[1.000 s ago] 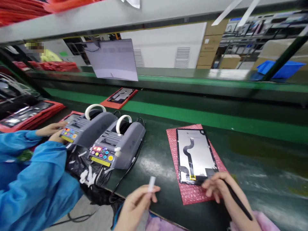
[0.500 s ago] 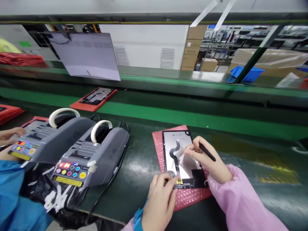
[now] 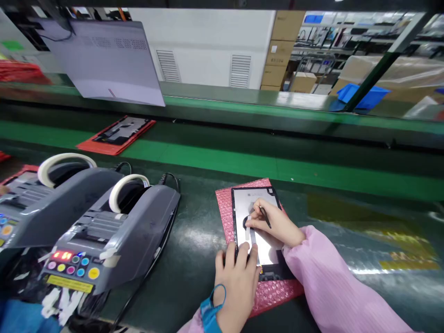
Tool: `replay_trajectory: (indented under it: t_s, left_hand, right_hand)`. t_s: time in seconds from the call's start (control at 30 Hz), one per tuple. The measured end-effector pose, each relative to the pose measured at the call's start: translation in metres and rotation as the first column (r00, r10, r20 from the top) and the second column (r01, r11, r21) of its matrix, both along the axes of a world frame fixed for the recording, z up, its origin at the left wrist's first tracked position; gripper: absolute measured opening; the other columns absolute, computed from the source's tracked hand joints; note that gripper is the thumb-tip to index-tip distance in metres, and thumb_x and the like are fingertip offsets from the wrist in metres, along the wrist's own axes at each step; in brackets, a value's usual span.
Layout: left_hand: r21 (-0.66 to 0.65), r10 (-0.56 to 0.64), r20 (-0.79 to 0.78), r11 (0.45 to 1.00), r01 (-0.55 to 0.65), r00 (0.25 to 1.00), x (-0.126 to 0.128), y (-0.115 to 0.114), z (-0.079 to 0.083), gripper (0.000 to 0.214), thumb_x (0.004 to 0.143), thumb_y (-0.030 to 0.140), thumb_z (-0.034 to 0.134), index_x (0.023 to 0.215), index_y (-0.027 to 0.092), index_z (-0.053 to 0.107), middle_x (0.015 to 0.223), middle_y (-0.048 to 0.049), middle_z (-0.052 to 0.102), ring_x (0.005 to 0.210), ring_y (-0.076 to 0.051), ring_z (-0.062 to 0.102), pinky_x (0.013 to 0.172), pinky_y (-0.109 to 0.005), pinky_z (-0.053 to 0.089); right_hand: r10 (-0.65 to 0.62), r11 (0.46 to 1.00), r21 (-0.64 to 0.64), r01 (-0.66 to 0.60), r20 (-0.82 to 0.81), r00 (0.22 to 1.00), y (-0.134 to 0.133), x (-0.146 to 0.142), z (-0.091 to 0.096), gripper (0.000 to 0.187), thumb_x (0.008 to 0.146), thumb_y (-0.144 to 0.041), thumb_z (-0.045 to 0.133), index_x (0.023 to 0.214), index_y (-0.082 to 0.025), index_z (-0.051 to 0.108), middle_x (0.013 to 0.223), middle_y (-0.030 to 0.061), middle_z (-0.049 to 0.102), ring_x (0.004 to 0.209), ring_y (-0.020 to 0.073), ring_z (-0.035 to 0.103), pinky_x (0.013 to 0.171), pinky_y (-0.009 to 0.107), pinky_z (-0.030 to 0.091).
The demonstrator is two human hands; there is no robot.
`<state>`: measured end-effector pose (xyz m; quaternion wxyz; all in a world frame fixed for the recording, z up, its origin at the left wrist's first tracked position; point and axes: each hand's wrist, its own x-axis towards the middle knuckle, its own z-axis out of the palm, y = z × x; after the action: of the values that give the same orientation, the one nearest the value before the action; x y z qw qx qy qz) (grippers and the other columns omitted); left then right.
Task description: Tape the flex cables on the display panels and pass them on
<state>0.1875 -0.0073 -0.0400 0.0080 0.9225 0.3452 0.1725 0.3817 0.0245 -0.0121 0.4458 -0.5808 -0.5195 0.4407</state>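
Observation:
A tablet back panel (image 3: 255,200) with a silver face lies on a pink bubble-wrap sheet (image 3: 225,210) on the dark green bench. My left hand (image 3: 237,274) rests on the panel's near left edge, fingers curled and pressing down. My right hand (image 3: 274,224), in a pink sleeve, lies over the middle of the panel; it grips a thin black stylus (image 3: 265,216) and its fingertips press a white tape strip (image 3: 247,232) onto the black flex cable.
Two grey tape dispensers (image 3: 114,231) (image 3: 41,208) with white rolls stand at the left, a black cable running from them. A green conveyor (image 3: 243,159) behind carries another panel on a red sheet (image 3: 116,134). A white sheet (image 3: 104,60) hangs above.
My left hand carried the tape strip from in front of me to the panel. My right hand moved up over the panel's middle and now presses the strip down. The view shifted right.

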Motion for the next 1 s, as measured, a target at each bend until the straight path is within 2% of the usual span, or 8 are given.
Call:
replay_trajectory:
  t_s: [0.23, 0.4, 0.5, 0.57, 0.67, 0.73, 0.9, 1.0]
  left_hand:
    - [0.031, 0.029, 0.016, 0.999, -0.029, 0.999, 0.002, 0.0, 0.002, 0.028, 0.096, 0.039, 0.061, 0.121, 0.03, 0.07, 0.135, 0.0015, 0.068, 0.122, -0.031, 0.055, 0.091, -0.048, 0.04]
    - [0.013, 0.003, 0.002, 1.0, -0.003, 1.0, 0.002, 0.002, -0.002, 0.029, 0.099, 0.04, 0.055, 0.123, 0.029, 0.069, 0.138, -0.0005, 0.067, 0.124, -0.03, 0.058, 0.092, -0.047, 0.042]
    - [0.009, -0.01, -0.022, 1.0, 0.01, 1.0, 0.001, 0.001, -0.008, 0.032, 0.098, 0.037, 0.056, 0.127, 0.027, 0.067, 0.14, -0.0033, 0.066, 0.124, -0.031, 0.058, 0.097, -0.048, 0.044]
    - [0.017, -0.029, -0.049, 0.999, 0.03, 0.998, -0.001, -0.001, -0.011, 0.037, 0.096, 0.033, 0.058, 0.131, 0.025, 0.065, 0.144, -0.0064, 0.062, 0.128, -0.033, 0.056, 0.102, -0.051, 0.042]
    - [0.03, -0.077, -0.057, 0.996, 0.079, 0.995, -0.005, -0.004, -0.016, 0.052, 0.09, 0.029, 0.062, 0.141, 0.022, 0.056, 0.153, -0.0091, 0.052, 0.138, -0.038, 0.047, 0.109, -0.055, 0.038]
    - [0.037, -0.103, -0.043, 0.994, 0.105, 0.994, -0.008, -0.004, -0.019, 0.062, 0.087, 0.03, 0.064, 0.146, 0.021, 0.05, 0.157, -0.0101, 0.047, 0.141, -0.04, 0.043, 0.11, -0.057, 0.037]
    - [0.103, -0.116, -0.03, 0.988, 0.119, 0.993, -0.009, 0.002, -0.025, 0.065, 0.085, 0.032, 0.068, 0.146, 0.019, 0.051, 0.157, -0.0136, 0.046, 0.14, -0.042, 0.045, 0.107, -0.056, 0.041]
    - [0.154, -0.058, 0.01, 0.987, 0.056, 0.998, -0.011, 0.012, -0.032, 0.07, 0.086, 0.031, 0.065, 0.152, 0.02, 0.044, 0.162, -0.0125, 0.039, 0.145, -0.04, 0.038, 0.109, -0.052, 0.039]
  right_hand:
    - [-0.016, 1.0, -0.017, 0.017, 0.02, 1.0, 0.006, 0.001, -0.01, 0.05, 0.078, -0.06, 0.075, 0.079, -0.027, 0.037, 0.077, -0.0013, 0.069, 0.076, 0.0215, 0.07, 0.072, 0.036, 0.049]
    - [-0.059, 0.998, 0.006, 0.059, 0.109, 0.992, 0.008, -0.003, -0.021, 0.045, 0.08, -0.055, 0.074, 0.08, -0.027, 0.039, 0.078, -0.0008, 0.071, 0.071, 0.0203, 0.067, 0.07, 0.036, 0.048]
    - [-0.162, 0.987, 0.044, 0.157, 0.19, 0.968, 0.017, -0.003, -0.023, 0.044, 0.078, -0.05, 0.076, 0.082, -0.027, 0.039, 0.08, -0.0024, 0.069, 0.063, 0.0173, 0.062, 0.067, 0.033, 0.047]
    - [-0.303, 0.953, 0.073, 0.295, 0.306, 0.902, 0.025, 0.005, -0.019, 0.042, 0.077, -0.046, 0.076, 0.084, -0.027, 0.04, 0.083, -0.0022, 0.067, 0.067, 0.0185, 0.062, 0.069, 0.033, 0.046]
    - [-0.512, 0.839, 0.097, 0.536, 0.477, 0.715, 0.026, 0.027, -0.01, 0.037, 0.078, -0.044, 0.073, 0.087, -0.027, 0.041, 0.09, 0.0041, 0.063, 0.086, 0.0269, 0.063, 0.076, 0.037, 0.044]
    - [-0.574, 0.775, 0.08, 0.627, 0.506, 0.644, 0.018, 0.04, -0.009, 0.038, 0.077, -0.043, 0.073, 0.087, -0.026, 0.04, 0.088, 0.0068, 0.06, 0.087, 0.0307, 0.062, 0.075, 0.039, 0.043]
    - [-0.586, 0.77, -0.008, 0.638, 0.384, 0.713, 0.001, 0.047, -0.03, 0.044, 0.067, -0.032, 0.083, 0.085, -0.027, 0.043, 0.066, -0.0044, 0.055, 0.06, 0.0218, 0.058, 0.061, 0.033, 0.044]
    - [-0.615, 0.777, 0.024, 0.628, 0.236, 0.752, 0.03, 0.053, -0.033, 0.038, 0.074, -0.033, 0.082, 0.092, -0.024, 0.049, 0.067, -0.007, 0.058, 0.059, 0.0178, 0.059, 0.058, 0.029, 0.049]
